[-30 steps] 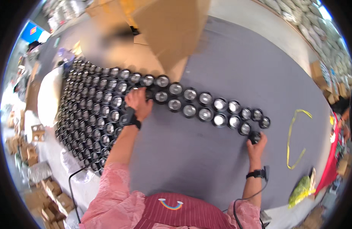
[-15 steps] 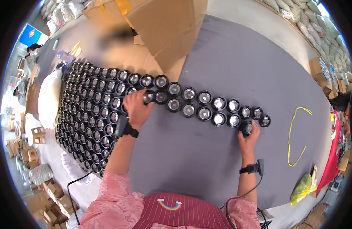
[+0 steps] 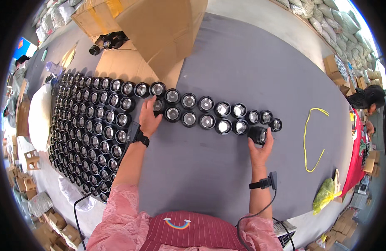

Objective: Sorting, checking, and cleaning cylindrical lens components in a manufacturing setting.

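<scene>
Many black, round, cup-like pieces [image 3: 189, 100] with shiny clear centres stand in rows on a grey-covered table [image 3: 193, 171]. They pack tightly at the left and thin to two rows toward the right. My left hand [image 3: 149, 120] closes its fingers round a black round piece [image 3: 158, 105] in the nearer of those two rows. At that row's right end, thumb and fingers of my right hand [image 3: 260, 152] grip another black round piece [image 3: 255, 134]. It leans, showing its dark side; whether it touches the table I cannot tell. Wrist straps with small dark boxes sit on both arms.
Behind the rows stands an open cardboard box [image 3: 155, 33], with dark items [image 3: 111, 40] near its flap. A yellow cord [image 3: 306, 142] and a yellow-green bag [image 3: 324, 196] lie at the right. A white sack [image 3: 40, 117] is left of the rows. Another person [image 3: 368, 98] is at far right.
The whole view has shifted left. My left hand appears one piece further right along the nearer row. The piece in my right hand now tilts, with more of its side showing.
</scene>
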The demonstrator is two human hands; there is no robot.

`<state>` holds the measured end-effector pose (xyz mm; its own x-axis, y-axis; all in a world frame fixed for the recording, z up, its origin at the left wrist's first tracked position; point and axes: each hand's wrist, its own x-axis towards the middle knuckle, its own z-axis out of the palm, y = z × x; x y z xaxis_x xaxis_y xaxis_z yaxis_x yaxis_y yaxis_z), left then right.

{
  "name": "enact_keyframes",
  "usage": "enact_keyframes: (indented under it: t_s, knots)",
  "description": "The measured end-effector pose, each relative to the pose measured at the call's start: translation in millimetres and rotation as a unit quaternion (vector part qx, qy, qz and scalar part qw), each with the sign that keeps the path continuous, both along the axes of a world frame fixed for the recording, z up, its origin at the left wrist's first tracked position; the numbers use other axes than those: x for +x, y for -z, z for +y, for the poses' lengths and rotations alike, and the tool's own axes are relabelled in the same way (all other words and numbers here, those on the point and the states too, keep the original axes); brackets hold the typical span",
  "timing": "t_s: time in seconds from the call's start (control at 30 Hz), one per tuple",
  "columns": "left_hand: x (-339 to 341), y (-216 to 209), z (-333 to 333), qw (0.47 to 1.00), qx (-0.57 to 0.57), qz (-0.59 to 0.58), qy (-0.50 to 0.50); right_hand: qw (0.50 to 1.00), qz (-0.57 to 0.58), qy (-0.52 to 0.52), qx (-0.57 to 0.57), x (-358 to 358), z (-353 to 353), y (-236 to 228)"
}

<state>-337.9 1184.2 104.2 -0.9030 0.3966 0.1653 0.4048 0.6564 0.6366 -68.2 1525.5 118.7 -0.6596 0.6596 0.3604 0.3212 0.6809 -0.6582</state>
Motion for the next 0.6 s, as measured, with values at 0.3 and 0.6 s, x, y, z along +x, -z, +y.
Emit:
enact_keyframes:
  t_s: [0.3, 0.6]
  knots:
    - [13, -18, -3, 0.996, 0.05, -0.041, -0.056, 0.997, -0.052, -0.049, -0.001, -35, -21, 6]
    - [45, -10, 41, 0.994, 0.08, -0.064, 0.034, 0.998, 0.006, -0.053, -0.016, -28, -21, 29]
